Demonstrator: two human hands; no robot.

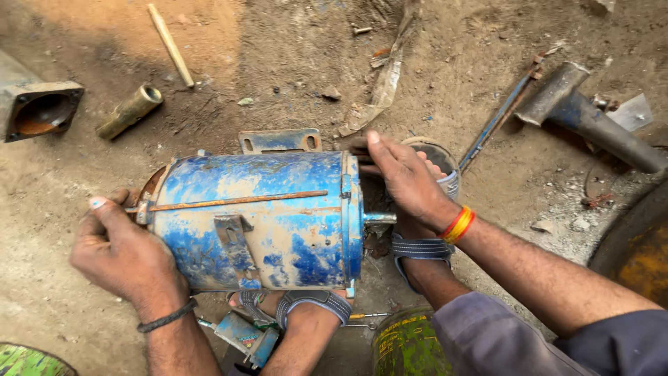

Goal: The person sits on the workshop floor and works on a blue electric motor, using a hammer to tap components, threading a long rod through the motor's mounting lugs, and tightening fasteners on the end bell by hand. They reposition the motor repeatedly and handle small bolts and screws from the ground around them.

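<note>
The blue motor (257, 219) lies on the dirt, long axis running 9 to 3 o'clock, left hand (122, 254) gripping its 9 o'clock end, right hand (407, 181) open-fingered against the 3 o'clock end.

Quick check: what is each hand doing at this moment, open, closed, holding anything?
Left hand: fingers curled around the rear end of the blue motor, gripping it.
Right hand: open, fingers flat against the motor's front end by the shaft.

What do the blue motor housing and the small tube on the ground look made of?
The blue motor housing looks like painted metal: chipped blue paint, bare grey patches, rust along its rod. The small tube appears brass or bronze, dull yellowish and hollow, though dirt leaves that uncertain.
</note>
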